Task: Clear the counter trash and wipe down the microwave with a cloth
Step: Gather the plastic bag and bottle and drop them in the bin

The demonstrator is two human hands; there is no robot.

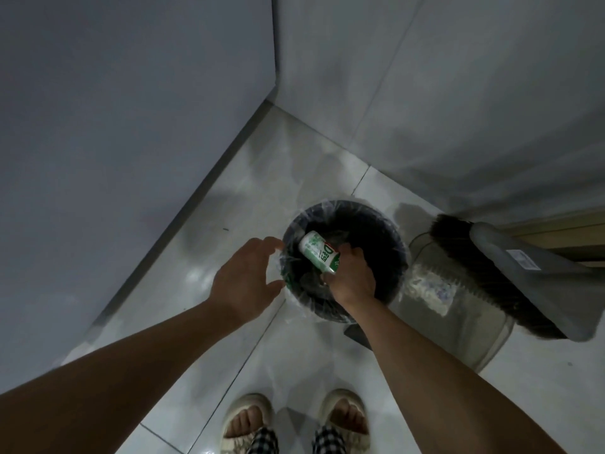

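Where the tiles (209,276) run nearest, two feet in pale slippers (246,421) and checked trouser legs. Beyond them, bare forearms reaching ahead. Left hand (244,283) at the bin's near-left edge, fingers spread and relaxed, tips touching the clear liner (278,273) at the rim, gripping nothing. Right hand (352,276) over the bin (393,244), fingers curled round a white-and-green can (319,253), tilted, its top pointing up-left above the dark opening. Just right of the bin, a grey dustpan (458,306) with a dark-bristled broom (491,267) lying across it. Farthest off, grey walls (131,109) meeting in a corner.
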